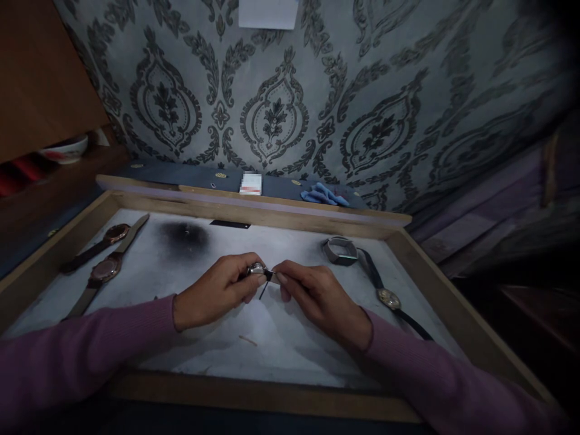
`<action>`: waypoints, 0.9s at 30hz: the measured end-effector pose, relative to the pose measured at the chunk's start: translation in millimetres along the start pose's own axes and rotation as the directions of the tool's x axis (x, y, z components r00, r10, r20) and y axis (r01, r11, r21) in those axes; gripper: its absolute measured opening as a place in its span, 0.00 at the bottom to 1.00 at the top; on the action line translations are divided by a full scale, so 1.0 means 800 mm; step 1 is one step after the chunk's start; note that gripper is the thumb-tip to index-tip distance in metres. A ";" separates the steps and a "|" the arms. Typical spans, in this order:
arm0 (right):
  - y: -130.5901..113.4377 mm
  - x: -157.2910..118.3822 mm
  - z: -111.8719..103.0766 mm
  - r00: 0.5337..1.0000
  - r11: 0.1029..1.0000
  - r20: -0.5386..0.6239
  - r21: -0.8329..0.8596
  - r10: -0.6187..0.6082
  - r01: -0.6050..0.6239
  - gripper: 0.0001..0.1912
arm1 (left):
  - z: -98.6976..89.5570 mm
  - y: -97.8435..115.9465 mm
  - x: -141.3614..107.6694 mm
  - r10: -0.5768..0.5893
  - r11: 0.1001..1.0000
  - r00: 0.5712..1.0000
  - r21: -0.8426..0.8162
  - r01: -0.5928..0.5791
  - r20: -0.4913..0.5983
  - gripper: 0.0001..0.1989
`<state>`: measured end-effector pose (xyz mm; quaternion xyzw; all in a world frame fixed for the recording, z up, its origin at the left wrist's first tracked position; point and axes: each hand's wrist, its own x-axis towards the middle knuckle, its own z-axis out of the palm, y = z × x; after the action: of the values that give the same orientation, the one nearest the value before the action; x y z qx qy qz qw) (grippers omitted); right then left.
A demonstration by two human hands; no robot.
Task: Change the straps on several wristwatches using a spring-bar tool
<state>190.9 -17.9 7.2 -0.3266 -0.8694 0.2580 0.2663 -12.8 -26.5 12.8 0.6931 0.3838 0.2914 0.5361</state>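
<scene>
Near the middle of the tray, my left hand [222,289] grips a small round silver watch [257,269] between thumb and fingers. My right hand [312,293] is closed in a pinch at the watch's right side, by a short dark strap piece [269,275]. What lies between its fingertips is too small to name. A thin dark strip [263,290] hangs below the watch. Both hands are above the white bottom of a wooden-framed tray [194,359].
Two watches [106,269] [116,233] lie at the tray's left. At right are a silver band watch [342,250] and a black-strapped watch [388,299]. A black flat piece [230,224] lies at the back. Behind the tray are a blue cloth [324,194] and a small box [251,183].
</scene>
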 end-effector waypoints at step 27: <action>0.003 0.002 -0.005 0.998 0.999 0.056 0.049 -0.014 0.011 0.12 | 0.000 -0.003 0.000 -0.046 0.995 0.998 -0.082 0.049 0.030 0.10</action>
<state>193.6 -14.5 9.0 -0.3071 -0.8721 0.2865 0.2510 -13.1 -26.1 10.8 0.6650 0.3801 0.2844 0.5766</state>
